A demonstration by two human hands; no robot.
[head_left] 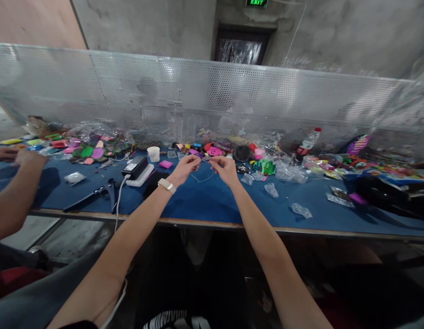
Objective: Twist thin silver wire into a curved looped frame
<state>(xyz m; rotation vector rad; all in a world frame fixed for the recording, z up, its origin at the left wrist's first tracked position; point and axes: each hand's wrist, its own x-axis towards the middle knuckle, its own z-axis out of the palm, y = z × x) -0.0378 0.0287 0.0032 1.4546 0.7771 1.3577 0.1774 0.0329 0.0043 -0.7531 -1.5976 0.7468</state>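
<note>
Both my arms reach out over a blue table [212,205]. My left hand [186,167], with a pale band at the wrist, is pinched closed. My right hand [225,168] is pinched closed too, a short way from the left. Between them hangs a thin loop of wire or cord [202,177], held at each end by one hand, just above the tabletop. Small coloured pieces [212,150] lie right behind the hands.
A perforated metal screen [212,100] runs along the table's far side. A black device with a white cable [135,167], a white cup [153,153], a bottle [308,144], clear plastic bags [290,173] and coloured items lie about. Another person's arm [13,183] rests at left.
</note>
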